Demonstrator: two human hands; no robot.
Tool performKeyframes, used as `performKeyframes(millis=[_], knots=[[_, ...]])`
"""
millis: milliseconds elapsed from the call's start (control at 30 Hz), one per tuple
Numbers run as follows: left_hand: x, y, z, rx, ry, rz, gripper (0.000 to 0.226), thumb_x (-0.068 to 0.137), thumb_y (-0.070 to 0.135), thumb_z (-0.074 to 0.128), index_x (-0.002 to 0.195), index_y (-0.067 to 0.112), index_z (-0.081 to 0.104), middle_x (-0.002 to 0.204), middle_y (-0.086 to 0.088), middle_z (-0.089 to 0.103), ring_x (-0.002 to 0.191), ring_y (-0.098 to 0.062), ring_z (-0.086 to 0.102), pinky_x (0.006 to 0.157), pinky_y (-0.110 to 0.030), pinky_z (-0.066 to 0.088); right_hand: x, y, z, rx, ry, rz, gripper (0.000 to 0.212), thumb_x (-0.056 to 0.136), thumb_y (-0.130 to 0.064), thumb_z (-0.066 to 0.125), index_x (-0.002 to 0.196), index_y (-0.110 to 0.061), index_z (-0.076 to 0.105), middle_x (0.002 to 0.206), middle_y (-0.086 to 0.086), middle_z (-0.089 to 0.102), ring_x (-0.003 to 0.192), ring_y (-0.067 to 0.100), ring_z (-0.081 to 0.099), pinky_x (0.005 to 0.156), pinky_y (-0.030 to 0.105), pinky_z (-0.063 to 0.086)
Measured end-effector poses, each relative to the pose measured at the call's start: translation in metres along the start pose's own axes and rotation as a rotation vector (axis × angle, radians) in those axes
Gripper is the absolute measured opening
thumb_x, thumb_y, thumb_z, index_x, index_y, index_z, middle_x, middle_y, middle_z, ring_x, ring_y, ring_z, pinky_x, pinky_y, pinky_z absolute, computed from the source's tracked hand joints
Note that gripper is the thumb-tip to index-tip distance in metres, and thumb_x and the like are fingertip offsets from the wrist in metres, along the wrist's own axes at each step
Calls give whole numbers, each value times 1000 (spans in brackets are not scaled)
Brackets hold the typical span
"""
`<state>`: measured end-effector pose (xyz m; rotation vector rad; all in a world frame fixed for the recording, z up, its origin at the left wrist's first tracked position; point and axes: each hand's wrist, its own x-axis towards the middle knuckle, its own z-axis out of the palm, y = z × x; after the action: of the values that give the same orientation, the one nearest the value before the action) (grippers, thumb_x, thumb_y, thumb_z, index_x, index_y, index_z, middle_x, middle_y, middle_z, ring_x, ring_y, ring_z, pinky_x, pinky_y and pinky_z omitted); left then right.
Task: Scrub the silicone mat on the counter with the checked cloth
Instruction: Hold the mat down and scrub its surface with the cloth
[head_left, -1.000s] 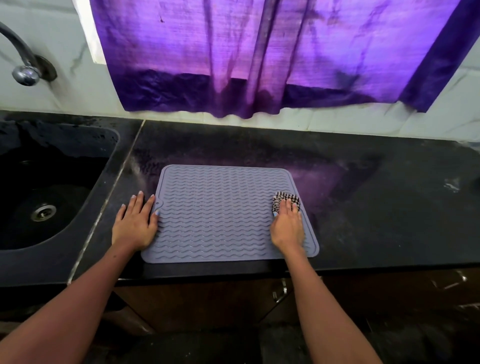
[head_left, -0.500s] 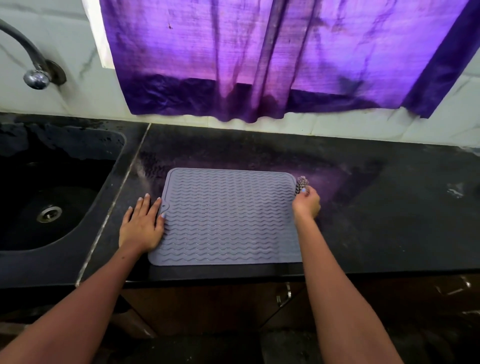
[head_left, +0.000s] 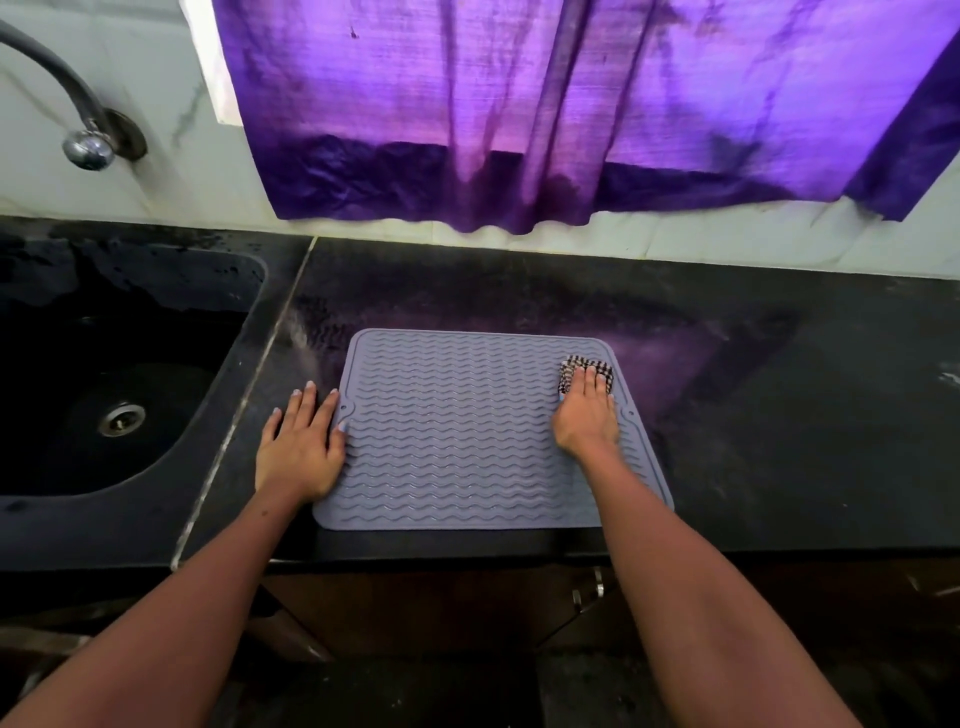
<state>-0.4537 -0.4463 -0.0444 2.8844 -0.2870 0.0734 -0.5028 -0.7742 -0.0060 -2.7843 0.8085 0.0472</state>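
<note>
A grey silicone mat with wavy ridges lies flat on the black counter, near its front edge. My right hand presses the folded black-and-white checked cloth onto the mat near its far right corner; my fingers cover most of the cloth. My left hand lies flat with fingers spread on the counter at the mat's left edge, fingertips touching the mat's rim.
A black sink with a metal drain is set into the counter on the left, with a tap on the wall above it. A purple curtain hangs over the back wall. Cabinet fronts sit below the counter edge.
My right hand with the cloth went from the mat's right side out to the far right corner, then came back onto the mat. My left hand stayed at the left edge.
</note>
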Motion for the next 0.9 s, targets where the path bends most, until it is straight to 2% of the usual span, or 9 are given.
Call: performKeyframes(millis=[67,133,200,267,400,500,567,800,900], knots=[[-1,1,-2,0,-4,0,62,90,46,14,146,23,23,157,-4,13,145,-18,8,117,-39,6,1,-7,-6,95,54,43,64,93,-18,48,147,-5,18,156,13,19,144,28,20,117,39,21],[-2,1,-2,0,-8,6,58,94,44,16,147,22,22,157,-4,12,145,-18,7,117,-39,5,1,-16,-18,388,150,223,45,92,-15,51,134,-5,41,140,16,45,128,33,45,103,39,38],[-2,1,-3,-2,-14,7,62,90,47,12,147,23,21,157,-4,11,145,-17,6,117,-38,4,2,-27,-33,690,230,431,36,94,-11,48,130,-6,47,131,17,55,120,33,51,96,36,42],[-2,1,-3,-7,-20,5,64,88,48,11,147,23,20,157,-3,10,145,-17,5,117,-37,3,10,-33,-39,769,302,459,41,95,-8,45,135,-7,42,134,15,52,122,32,49,97,36,41],[-1,1,-1,14,-23,2,54,98,41,19,148,22,16,157,-3,7,145,-16,3,118,-38,3,13,-34,-18,475,242,197,55,92,-7,48,144,-7,30,146,14,39,134,31,36,111,40,31],[0,2,0,21,-21,1,66,88,47,8,148,20,15,157,-4,7,145,-17,2,117,-37,0,17,-26,6,136,85,42,68,94,-17,45,150,-5,8,158,12,9,146,28,5,121,39,6],[0,2,0,28,-29,6,70,84,47,5,148,18,13,157,-5,6,145,-18,1,116,-37,-2,19,-24,10,72,52,23,69,96,-22,40,150,-5,0,159,12,-1,147,26,-2,121,37,1],[2,2,0,54,-34,40,86,74,52,-11,148,14,13,157,-11,8,145,-23,1,116,-37,-6,24,-16,5,55,24,-57,63,98,-20,36,150,-5,3,159,12,0,147,26,0,120,36,2],[2,1,-1,37,-41,44,87,74,53,-12,148,15,12,157,-9,6,145,-21,0,117,-37,-4,18,-18,-4,321,147,14,52,97,-14,40,147,-10,26,154,9,26,142,27,26,116,36,23]])
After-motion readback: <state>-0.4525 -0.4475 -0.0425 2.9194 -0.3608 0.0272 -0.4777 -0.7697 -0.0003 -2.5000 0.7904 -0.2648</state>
